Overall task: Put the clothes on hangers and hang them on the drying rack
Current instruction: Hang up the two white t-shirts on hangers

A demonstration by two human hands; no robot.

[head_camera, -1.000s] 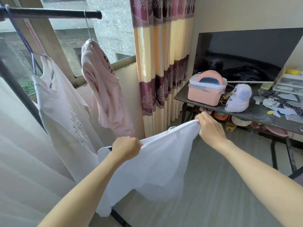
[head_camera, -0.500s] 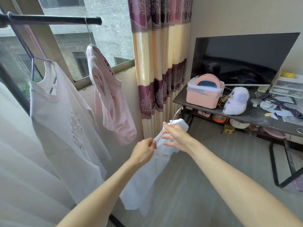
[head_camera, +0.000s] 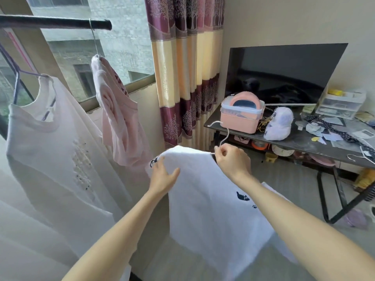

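Your right hand (head_camera: 231, 161) pinches the neck of a wire hanger (head_camera: 222, 136), fingers curled tight round the wire just below the hook, which points up and away from you so it's free to catch the rod. A white shirt (head_camera: 213, 209) hangs from that hanger in front of you, low and near the dark table (head_camera: 304, 142), with small dark prints showing on the chest and at one sleeve. Your left hand (head_camera: 164, 175) lies on the shirt's left shoulder, fingers fairly straight and slightly apart, thumb spread; it looks like you're smoothing the cloth over the hanger's arm so it won't slide off when lifted. Whether the hanger's far end sits fully inside the right shoulder can't be told; your wrist covers it. Up left, the black rod (head_camera: 54, 22) already carries two garments: a pink top (head_camera: 117, 122) on a thin wire hook close to the rod's end, and a pale shirt (head_camera: 52, 142) on a purple hanger further in. The open stretch of rod between them seems the likely spot. Shirt reads as hangered but not yet hung; next move would call for raising the hook to the rod.
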